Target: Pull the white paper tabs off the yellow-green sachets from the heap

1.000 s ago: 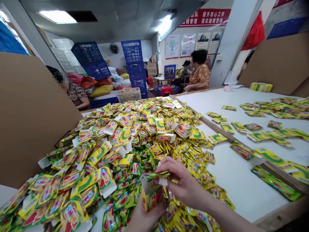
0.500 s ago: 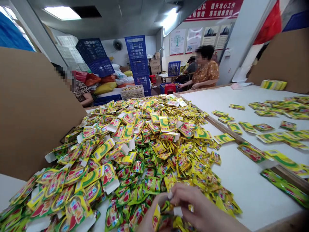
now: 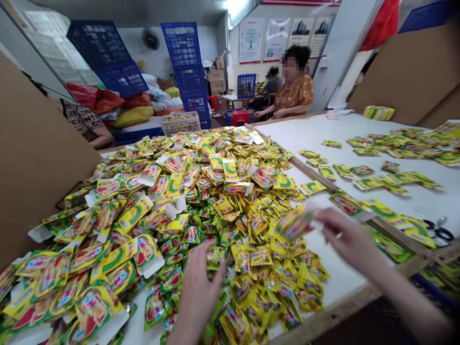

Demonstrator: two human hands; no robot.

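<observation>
My right hand [image 3: 343,235] pinches one end of a small yellow candy box [image 3: 293,223], blurred by motion, above the right side of the pile. Over the green candy packets [image 3: 190,235] at the front middle is my left hand [image 3: 201,275], its thumb and fingers apart; I see nothing held in it. Yellow candy packets [image 3: 257,294] lie just right of that hand. To its left are heaped small yellow and green boxes [image 3: 95,306], several with white end flaps standing open.
A wooden strip [image 3: 312,178] divides the white table [image 3: 345,127]. Beyond it lie more yellow boxes [image 3: 402,143] and black-handled scissors [image 3: 439,232]. Cardboard panels [image 3: 39,158] flank the table. One person [image 3: 293,91] sits behind it near blue crates [image 3: 190,72]; another's arm shows at left.
My hands have parted. The right has swung right and up with the small box; the left has opened and moved left over the green packets. The view has shifted right and down.
</observation>
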